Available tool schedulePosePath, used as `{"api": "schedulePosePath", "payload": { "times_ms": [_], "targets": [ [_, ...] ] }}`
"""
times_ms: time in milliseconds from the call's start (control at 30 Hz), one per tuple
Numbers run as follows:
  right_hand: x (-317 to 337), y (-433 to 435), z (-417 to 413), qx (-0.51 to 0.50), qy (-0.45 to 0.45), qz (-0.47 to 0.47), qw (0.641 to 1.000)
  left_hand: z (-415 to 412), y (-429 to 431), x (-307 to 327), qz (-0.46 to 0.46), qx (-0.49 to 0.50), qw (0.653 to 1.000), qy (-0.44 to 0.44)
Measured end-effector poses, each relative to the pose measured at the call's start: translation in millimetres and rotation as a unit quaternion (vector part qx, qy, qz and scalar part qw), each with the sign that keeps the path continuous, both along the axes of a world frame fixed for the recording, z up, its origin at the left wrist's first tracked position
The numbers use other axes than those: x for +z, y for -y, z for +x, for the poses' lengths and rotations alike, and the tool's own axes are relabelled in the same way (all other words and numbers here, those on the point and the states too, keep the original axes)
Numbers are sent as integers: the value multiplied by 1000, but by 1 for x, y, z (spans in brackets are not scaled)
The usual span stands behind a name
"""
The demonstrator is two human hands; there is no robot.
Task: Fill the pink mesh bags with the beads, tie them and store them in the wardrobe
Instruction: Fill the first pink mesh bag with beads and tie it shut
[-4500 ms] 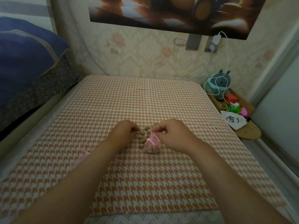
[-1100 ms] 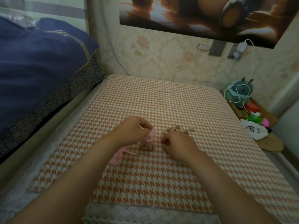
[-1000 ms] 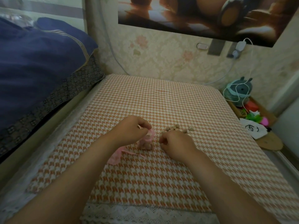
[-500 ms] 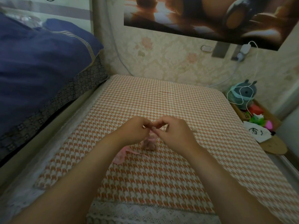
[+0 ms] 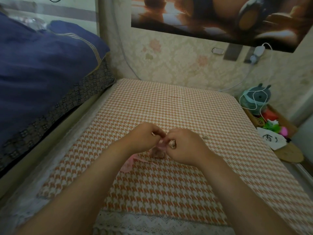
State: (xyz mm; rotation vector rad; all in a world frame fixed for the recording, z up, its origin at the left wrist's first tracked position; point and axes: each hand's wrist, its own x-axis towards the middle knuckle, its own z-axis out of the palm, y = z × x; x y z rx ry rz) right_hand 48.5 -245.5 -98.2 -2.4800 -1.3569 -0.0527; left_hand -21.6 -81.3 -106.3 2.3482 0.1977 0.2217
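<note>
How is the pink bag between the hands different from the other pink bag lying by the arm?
The bag between the hands is bulgy with beads; the other bag lies flat and looks empty. The left hand and right hand pinch the first bag's top; no hand holds the other. Both are pink mesh on the checked cloth.

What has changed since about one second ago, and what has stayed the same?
The right hand left the bead pile and moved left to the mouth of the pink mesh bag, carrying beads in its curled fingers. The left hand holds the bag's mouth as before; the second pink bag lies flat, unmoved.
</note>
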Motion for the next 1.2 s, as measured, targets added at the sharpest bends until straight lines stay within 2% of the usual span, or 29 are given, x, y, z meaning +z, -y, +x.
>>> {"api": "schedulePosePath", "payload": {
  "times_ms": [133, 233, 333, 400, 467, 533, 767, 967, 1033, 1133, 1200],
  "targets": [
    [3, 7, 5, -21, -49, 18, 998, 0, 6, 0, -2, -16, 1000, -2],
    [2, 11, 12, -45, -128, 123, 983, 1, 9, -1, -4, -10, 1000, -12],
    [-3, 16, 22, -94, -123, 171, 973, 1, 10, -1, 2, 1, 1000, -17],
    [-10, 20, 29, -122, -97, 118, 981, 2, 10, -2, 1, 2, 1000, -17],
    [-18, 22, 32, -132, -65, 18, 989, 2, 11, -2, 3, 2, 1000, -15],
    [-26, 22, 31, -124, -43, -27, 991, 2, 11, -2, 2, 1, 1000, -11],
    [-35, 14, 24, -108, -11, -42, 993, 0, 15, 0, -9, -3, 1000, -5],
    [-38, 12, 24, -119, -30, -29, 992, -3, 15, 1, -9, -3, 1000, -11],
    [-34, 13, 25, -133, -34, 0, 991, -3, 14, 0, -10, -2, 1000, -13],
    [-18, 13, 30, -163, -84, 119, 976, -3, 12, 1, -5, -4, 1000, -19],
    [-5, 13, 29, -146, -114, 194, 963, -3, 12, 2, -1, -6, 1000, -21]
  ]
}}
